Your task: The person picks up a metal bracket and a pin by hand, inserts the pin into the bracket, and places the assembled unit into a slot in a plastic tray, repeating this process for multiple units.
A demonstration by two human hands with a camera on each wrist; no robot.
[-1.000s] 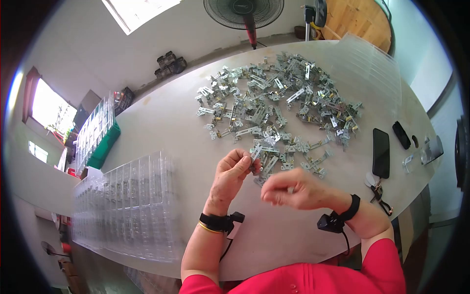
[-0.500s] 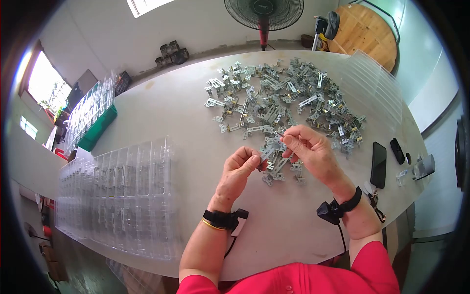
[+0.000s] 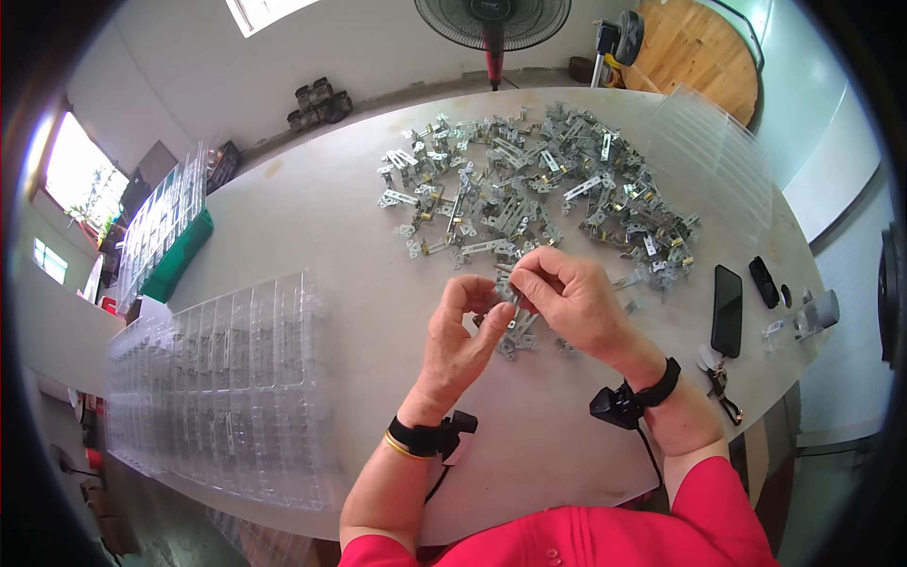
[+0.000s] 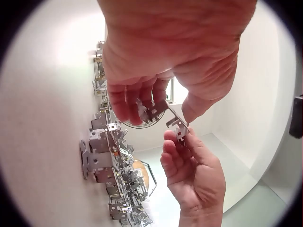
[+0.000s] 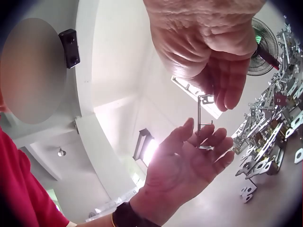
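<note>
A small silvery metal bracket (image 5: 199, 113) with bent ends spans the gap between both hands in the right wrist view. My right hand (image 3: 581, 307) pinches its upper end between thumb and fingers. Below, my left hand (image 3: 452, 348) has its fingers curled loosely about the lower end, its thumb held a little off. The left wrist view shows the bracket's hooked plate (image 4: 157, 109) by the left fingers, while the right fingertips grip its other end. In the head view the fingers partly hide the bracket. Just beyond the hands spreads a heap of similar brackets (image 3: 505, 210).
Clear plastic compartment trays (image 3: 222, 387) holding metal parts lie at the left. A green crate (image 3: 179, 257) with more clear trays stands behind them. To the right are a phone (image 3: 727, 312), a black case (image 3: 763, 282) and keys (image 3: 720, 383). An empty-looking clear tray (image 3: 710, 156) lies at the far right.
The right hand has risen from near the table's front to the heap, then come left to meet the left hand at the bracket. The left thumb has spread away from its fingers.
</note>
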